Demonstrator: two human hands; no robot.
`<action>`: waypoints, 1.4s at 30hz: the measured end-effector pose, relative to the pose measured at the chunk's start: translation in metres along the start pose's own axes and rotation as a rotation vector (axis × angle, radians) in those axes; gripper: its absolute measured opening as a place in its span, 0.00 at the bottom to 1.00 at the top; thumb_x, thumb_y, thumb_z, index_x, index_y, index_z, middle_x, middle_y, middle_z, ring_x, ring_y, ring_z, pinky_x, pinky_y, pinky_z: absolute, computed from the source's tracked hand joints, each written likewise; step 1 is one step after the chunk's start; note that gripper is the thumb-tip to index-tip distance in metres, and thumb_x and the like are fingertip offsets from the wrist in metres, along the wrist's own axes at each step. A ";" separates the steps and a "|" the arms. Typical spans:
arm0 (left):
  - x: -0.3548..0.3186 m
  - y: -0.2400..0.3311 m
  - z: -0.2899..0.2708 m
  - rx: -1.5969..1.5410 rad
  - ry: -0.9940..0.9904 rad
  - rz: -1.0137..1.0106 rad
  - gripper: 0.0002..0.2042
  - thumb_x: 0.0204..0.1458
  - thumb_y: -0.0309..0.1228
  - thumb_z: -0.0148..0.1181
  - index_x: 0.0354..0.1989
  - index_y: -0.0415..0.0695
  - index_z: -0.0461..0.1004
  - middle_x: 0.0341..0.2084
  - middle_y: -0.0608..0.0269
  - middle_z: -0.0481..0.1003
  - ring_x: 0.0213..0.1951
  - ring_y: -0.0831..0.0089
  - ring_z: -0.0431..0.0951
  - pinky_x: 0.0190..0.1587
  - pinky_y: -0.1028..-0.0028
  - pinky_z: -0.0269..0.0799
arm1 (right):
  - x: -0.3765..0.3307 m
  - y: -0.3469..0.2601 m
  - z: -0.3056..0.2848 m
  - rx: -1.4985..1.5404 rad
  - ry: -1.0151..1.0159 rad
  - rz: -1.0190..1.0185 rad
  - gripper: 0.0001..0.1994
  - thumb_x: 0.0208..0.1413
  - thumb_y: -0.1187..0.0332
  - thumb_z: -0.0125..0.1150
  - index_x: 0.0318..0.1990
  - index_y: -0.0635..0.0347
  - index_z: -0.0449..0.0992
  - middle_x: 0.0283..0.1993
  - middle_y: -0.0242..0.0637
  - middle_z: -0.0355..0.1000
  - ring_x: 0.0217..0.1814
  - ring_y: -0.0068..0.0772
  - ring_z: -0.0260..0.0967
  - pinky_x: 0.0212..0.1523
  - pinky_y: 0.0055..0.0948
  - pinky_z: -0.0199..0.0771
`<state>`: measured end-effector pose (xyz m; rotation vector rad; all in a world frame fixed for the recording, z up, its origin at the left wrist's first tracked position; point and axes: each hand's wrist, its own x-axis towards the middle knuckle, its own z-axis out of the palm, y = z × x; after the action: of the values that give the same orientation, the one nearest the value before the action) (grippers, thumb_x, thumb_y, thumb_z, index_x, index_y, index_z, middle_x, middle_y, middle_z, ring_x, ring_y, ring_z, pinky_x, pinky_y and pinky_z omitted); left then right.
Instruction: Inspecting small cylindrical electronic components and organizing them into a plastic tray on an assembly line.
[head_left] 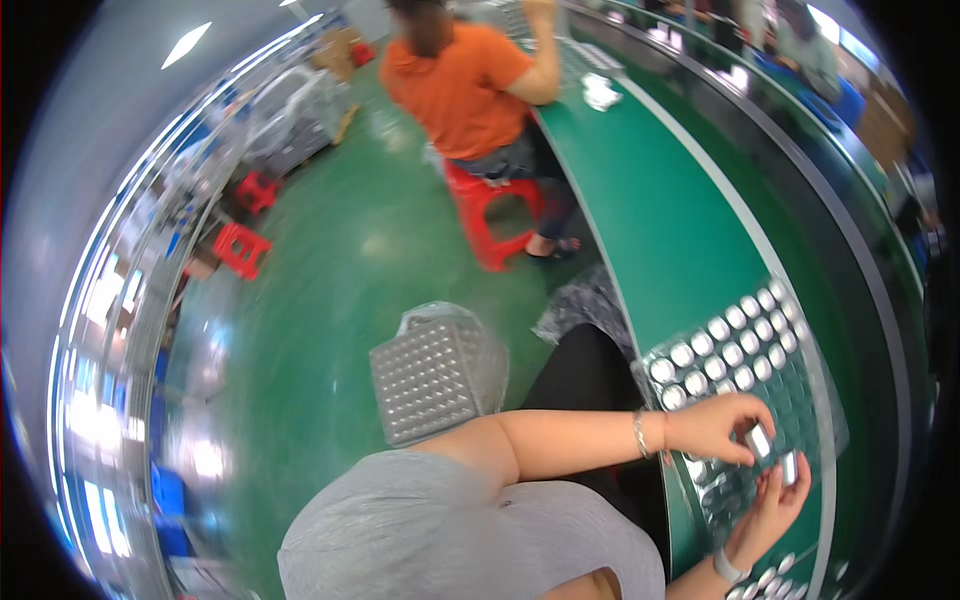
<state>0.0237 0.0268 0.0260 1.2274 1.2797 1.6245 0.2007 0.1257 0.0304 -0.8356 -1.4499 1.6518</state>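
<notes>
My left hand [720, 428], with a bracelet at its wrist, is closed on a small silver cylindrical part [759, 441]. Just below it, my right hand [775, 505], wearing a pale wristband, grips a similar silver part [789, 468] between its fingers. Both hands are over a clear plastic tray [790, 400] with round pockets. Several round silver-white parts [732, 354] fill rows at the tray's far and left side, while pockets near my hands look unfilled. More silver parts [770, 580] lie beside my right wrist at the lower edge.
The green bench [670, 200] runs away ahead, with a crumpled white item [601, 92] on it. A co-worker in an orange shirt [455, 85] sits on a red stool [490, 225]. Stacked pocketed trays [425, 385] in plastic stand on the floor to my left.
</notes>
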 end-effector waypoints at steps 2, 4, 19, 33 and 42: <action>0.003 -0.011 0.002 0.063 -0.014 -0.017 0.20 0.40 0.28 0.72 0.45 0.43 0.75 0.43 0.61 0.74 0.46 0.70 0.75 0.47 0.70 0.73 | -0.004 -0.004 -0.002 -0.037 0.036 0.030 0.19 0.57 0.76 0.60 0.56 0.64 0.66 0.50 0.38 0.68 0.45 0.24 0.68 0.46 0.22 0.70; 0.006 -0.017 -0.003 -0.029 -0.026 -0.041 0.20 0.46 0.21 0.69 0.49 0.39 0.72 0.46 0.59 0.73 0.47 0.71 0.75 0.47 0.69 0.76 | -0.001 -0.008 0.015 0.019 0.029 -0.038 0.21 0.55 0.78 0.61 0.56 0.65 0.67 0.52 0.39 0.69 0.49 0.27 0.70 0.49 0.25 0.73; 0.009 -0.010 0.000 -0.204 0.040 -0.104 0.21 0.44 0.13 0.65 0.49 0.36 0.68 0.48 0.52 0.73 0.53 0.65 0.74 0.56 0.68 0.71 | 0.005 -0.009 0.011 0.188 -0.205 0.142 0.19 0.57 0.79 0.59 0.56 0.68 0.66 0.48 0.39 0.70 0.42 0.24 0.72 0.42 0.23 0.75; 0.008 -0.014 -0.005 -0.132 0.014 -0.025 0.21 0.44 0.13 0.65 0.49 0.37 0.69 0.48 0.54 0.72 0.52 0.67 0.74 0.56 0.69 0.70 | 0.010 -0.003 0.014 0.141 -0.178 0.105 0.17 0.58 0.78 0.59 0.55 0.65 0.68 0.49 0.38 0.71 0.47 0.25 0.71 0.46 0.26 0.74; 0.007 -0.015 -0.005 -0.111 0.013 -0.053 0.22 0.46 0.12 0.63 0.50 0.36 0.68 0.51 0.52 0.71 0.54 0.67 0.72 0.57 0.69 0.69 | 0.005 -0.003 0.019 -0.067 -0.254 -0.122 0.26 0.50 0.86 0.58 0.58 0.65 0.65 0.56 0.40 0.65 0.62 0.34 0.64 0.62 0.33 0.67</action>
<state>0.0169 0.0360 0.0131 1.1086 1.2034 1.6456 0.1819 0.1209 0.0362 -0.5760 -1.7030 1.6697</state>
